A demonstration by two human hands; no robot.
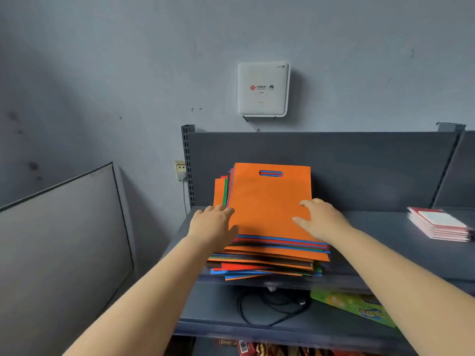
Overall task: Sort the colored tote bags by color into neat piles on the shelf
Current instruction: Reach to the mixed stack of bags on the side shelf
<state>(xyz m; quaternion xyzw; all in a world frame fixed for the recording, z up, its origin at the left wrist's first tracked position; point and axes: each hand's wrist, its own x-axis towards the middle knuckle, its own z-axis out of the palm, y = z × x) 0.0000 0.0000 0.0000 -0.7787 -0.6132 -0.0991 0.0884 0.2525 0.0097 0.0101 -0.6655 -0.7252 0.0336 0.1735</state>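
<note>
Two arms reach forward | left hand (pixel 214 222) flat, fingers straight, at the left edge of the tote bag stack (pixel 267 227) | right hand (pixel 320 219) relaxed — resting on the top orange bag (pixel 267 199) | stack mixed — on the shelf (pixel 380 237)

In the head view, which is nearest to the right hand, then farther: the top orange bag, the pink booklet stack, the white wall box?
From the right hand:
1. Top orange bag, under its fingers, on the mixed pile.
2. Pink booklet stack, to its right on the same shelf.
3. White wall box, above, on the wall.
</note>
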